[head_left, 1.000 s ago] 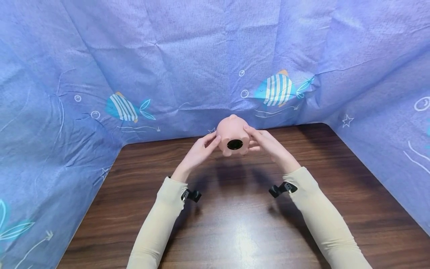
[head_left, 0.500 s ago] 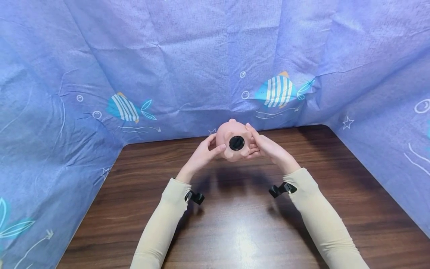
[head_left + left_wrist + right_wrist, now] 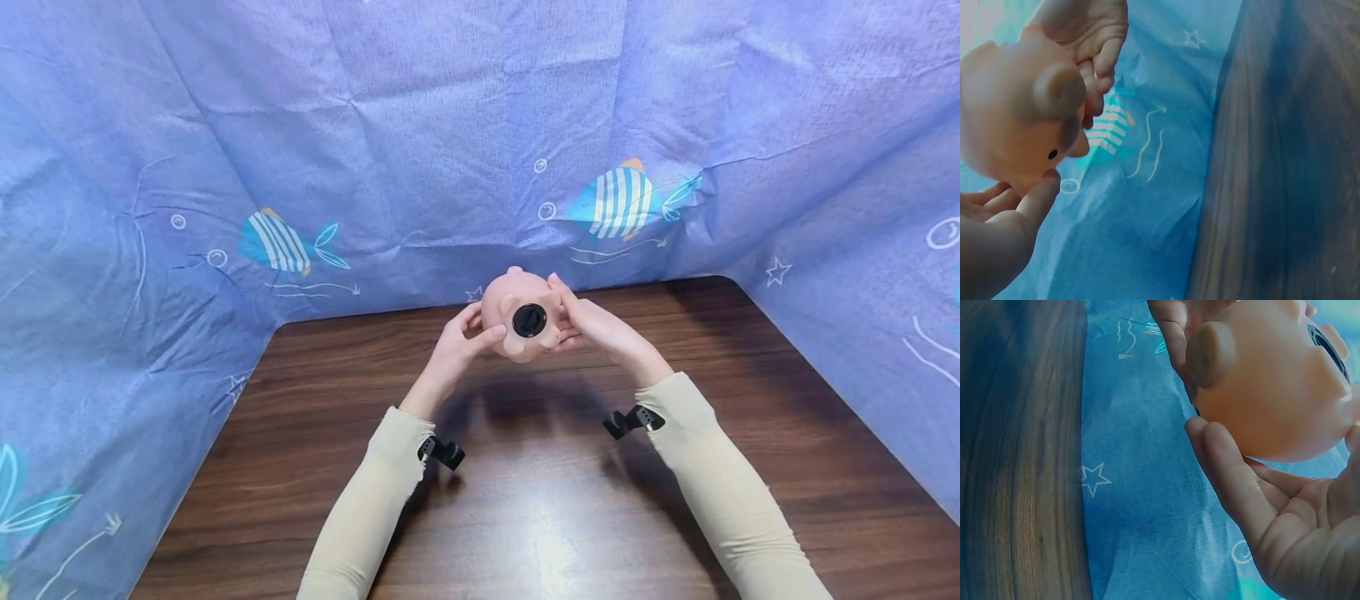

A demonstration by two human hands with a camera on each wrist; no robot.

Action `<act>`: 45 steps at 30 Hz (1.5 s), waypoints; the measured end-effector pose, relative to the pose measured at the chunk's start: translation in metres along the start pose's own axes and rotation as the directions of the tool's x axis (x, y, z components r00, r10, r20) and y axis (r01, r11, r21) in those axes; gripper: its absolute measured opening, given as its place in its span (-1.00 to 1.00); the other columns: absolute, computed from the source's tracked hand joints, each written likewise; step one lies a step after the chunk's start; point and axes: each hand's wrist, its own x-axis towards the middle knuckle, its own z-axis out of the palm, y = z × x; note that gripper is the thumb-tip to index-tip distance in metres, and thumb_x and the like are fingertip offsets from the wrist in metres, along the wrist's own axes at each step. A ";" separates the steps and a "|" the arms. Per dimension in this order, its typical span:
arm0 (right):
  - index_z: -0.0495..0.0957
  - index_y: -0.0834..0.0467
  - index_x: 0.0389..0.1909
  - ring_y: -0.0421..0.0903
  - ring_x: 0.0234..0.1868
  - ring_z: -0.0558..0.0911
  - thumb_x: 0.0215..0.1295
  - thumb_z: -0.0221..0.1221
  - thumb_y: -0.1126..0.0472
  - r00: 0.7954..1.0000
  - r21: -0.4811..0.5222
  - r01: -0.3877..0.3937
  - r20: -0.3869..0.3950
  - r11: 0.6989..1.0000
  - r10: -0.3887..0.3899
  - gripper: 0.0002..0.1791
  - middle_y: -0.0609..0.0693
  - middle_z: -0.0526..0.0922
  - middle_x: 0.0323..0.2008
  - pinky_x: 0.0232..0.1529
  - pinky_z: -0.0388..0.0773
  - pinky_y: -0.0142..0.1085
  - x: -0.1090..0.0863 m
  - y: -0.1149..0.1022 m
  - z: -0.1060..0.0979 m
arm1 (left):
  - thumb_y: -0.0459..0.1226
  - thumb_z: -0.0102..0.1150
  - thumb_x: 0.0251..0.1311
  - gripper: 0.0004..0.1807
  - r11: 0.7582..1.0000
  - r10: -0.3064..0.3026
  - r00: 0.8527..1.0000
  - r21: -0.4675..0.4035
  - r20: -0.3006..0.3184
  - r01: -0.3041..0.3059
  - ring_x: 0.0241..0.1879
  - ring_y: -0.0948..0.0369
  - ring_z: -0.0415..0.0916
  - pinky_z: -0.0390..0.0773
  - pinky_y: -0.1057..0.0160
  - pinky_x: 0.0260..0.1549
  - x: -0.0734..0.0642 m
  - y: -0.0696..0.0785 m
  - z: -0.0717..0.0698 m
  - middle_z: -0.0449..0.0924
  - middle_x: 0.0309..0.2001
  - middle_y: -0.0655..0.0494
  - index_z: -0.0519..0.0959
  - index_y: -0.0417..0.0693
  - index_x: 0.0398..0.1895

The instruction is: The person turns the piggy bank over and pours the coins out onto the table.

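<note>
A round pink piggy bank (image 3: 498, 302) is held up over the far part of the table, its underside with stubby feet and a round black plug (image 3: 529, 320) turned toward the head camera. My left hand (image 3: 457, 340) grips its left side, thumb by a foot and fingers partly hidden behind. On the other side my right hand (image 3: 600, 327) holds it, thumb near the top and fingers curved under. The left wrist view shows the pig's snout (image 3: 1060, 92) and a small black eye (image 3: 1053, 154). From the right wrist, the snout (image 3: 1211, 355) and the rounded body appear.
A dark wood-grain table (image 3: 510, 500) lies beneath both arms. A blue cloth (image 3: 420, 125) printed with striped fish hangs close behind its far edge and along the sides. Black camera mounts (image 3: 442, 452) stick out from both wrists.
The piggy bank has tilted so its underside and black plug face the head camera more fully, and it sits slightly lower. My left forearm has shifted a little right.
</note>
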 end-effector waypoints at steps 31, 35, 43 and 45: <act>0.72 0.10 0.00 -0.18 -0.12 0.74 0.26 0.40 0.25 0.646 -0.600 0.552 -0.132 0.579 -0.752 -0.72 -0.09 0.72 -0.06 -0.06 0.63 -0.40 -0.055 -0.046 -0.012 | -0.16 0.15 0.26 -0.33 0.970 -0.021 1.000 -0.244 -0.005 0.020 -0.03 0.21 0.61 0.61 0.24 -0.02 -0.010 0.003 0.008 0.59 0.07 -0.12 0.34 -0.40 0.35; 0.73 0.15 -0.07 -0.18 -0.16 0.70 0.20 0.41 0.36 0.563 -0.647 0.634 0.011 0.424 -0.826 -0.73 -0.08 0.71 -0.14 -0.09 0.60 -0.39 -0.053 -0.048 -0.004 | -0.16 0.16 0.28 -0.34 0.973 -0.041 0.999 -0.229 0.000 0.040 0.00 0.19 0.60 0.60 0.21 0.04 -0.012 0.003 0.006 0.58 0.10 -0.17 0.35 -0.38 0.35; 0.70 0.21 -0.20 -0.14 -0.29 0.61 0.15 0.44 0.39 0.476 -0.704 0.693 0.285 0.155 -0.832 -0.80 -0.04 0.63 -0.24 -0.29 0.56 -0.34 -0.045 -0.044 0.013 | -0.14 0.16 0.27 -0.35 0.976 -0.105 0.994 -0.193 -0.002 0.103 -0.02 0.19 0.60 0.59 0.23 0.00 -0.014 0.004 0.005 0.59 0.08 -0.15 0.39 -0.36 0.34; 0.70 0.22 -0.22 -0.12 -0.30 0.58 0.12 0.46 0.39 0.458 -0.718 0.688 0.318 0.104 -0.830 -0.79 -0.02 0.61 -0.25 -0.28 0.55 -0.34 -0.043 -0.044 0.016 | -0.12 0.16 0.26 -0.34 0.975 -0.113 0.994 -0.193 0.005 0.111 -0.02 0.20 0.60 0.59 0.24 0.00 -0.014 0.005 0.006 0.58 0.08 -0.15 0.39 -0.36 0.34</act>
